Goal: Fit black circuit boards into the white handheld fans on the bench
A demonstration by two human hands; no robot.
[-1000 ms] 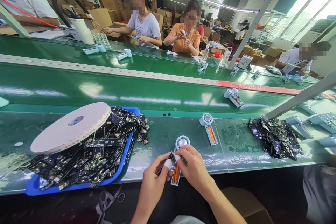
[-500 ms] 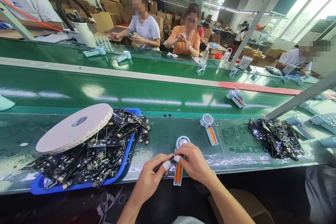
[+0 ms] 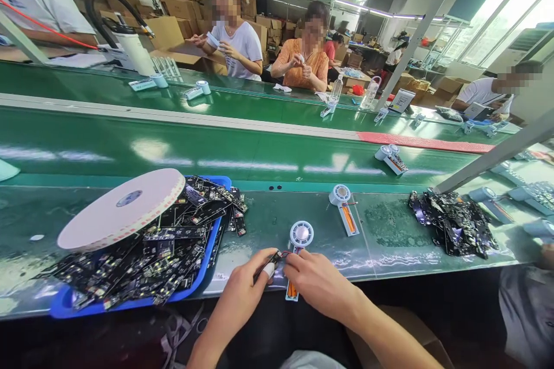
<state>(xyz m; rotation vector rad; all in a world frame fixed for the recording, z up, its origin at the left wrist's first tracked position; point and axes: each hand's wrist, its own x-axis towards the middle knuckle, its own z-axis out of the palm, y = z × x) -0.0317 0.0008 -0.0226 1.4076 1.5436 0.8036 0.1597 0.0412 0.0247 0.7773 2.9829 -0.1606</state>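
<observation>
Black narrow circuit board (image 3: 272,259) is being pinched closed-fingered by left hand (image 3: 242,294) and right hand (image 3: 318,282) against the unfinished white round-headed fan housing (image 3: 298,248) on the green bench (image 3: 259,225), not yet seated.

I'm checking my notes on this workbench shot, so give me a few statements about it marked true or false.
1. The left hand pinches a small black circuit board. True.
2. The right hand rests on the big white tape roll. False: it is at the fan unit in front of the person, apart from the roll.
3. The roll lies on boards heaped in a blue tray. True.
4. The second fan unit stands on the tray. False: it lies on the green bench.
</observation>
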